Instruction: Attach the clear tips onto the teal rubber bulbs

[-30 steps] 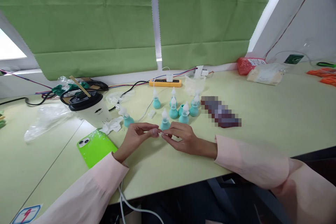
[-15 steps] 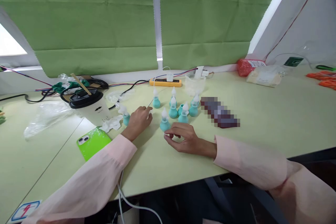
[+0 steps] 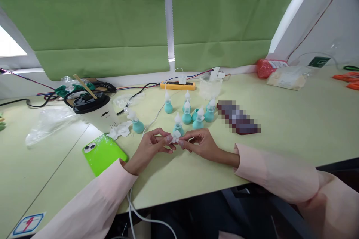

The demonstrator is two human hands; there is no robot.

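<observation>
My left hand [image 3: 150, 147] and my right hand [image 3: 202, 144] meet low over the table, close to its front. Pinched between their fingertips are small translucent plastic pieces [image 3: 175, 136]; their exact shape is too small to make out. Just behind them stands a teal rubber-bulb nasal aspirator [image 3: 177, 129] with a clear tip, partly hidden by the fingers. Several more of these bulbs cluster beyond, among them one aspirator [image 3: 198, 120] and an open-topped bulb [image 3: 195, 113] without a tip. Left of the group, another aspirator [image 3: 137, 126] leans over.
On the left are a lidded paper cup [image 3: 97, 114], a crumpled tissue [image 3: 120, 130] and a green phone [image 3: 102, 155]. A yellow power strip [image 3: 177, 86] and a clear plastic container [image 3: 210, 89] stand at the back. A blurred dark red object [image 3: 238, 119] lies to the right.
My left hand has moved right, away from the leaning aspirator, and now meets my right hand. Small translucent pieces now show between the fingertips of both.
</observation>
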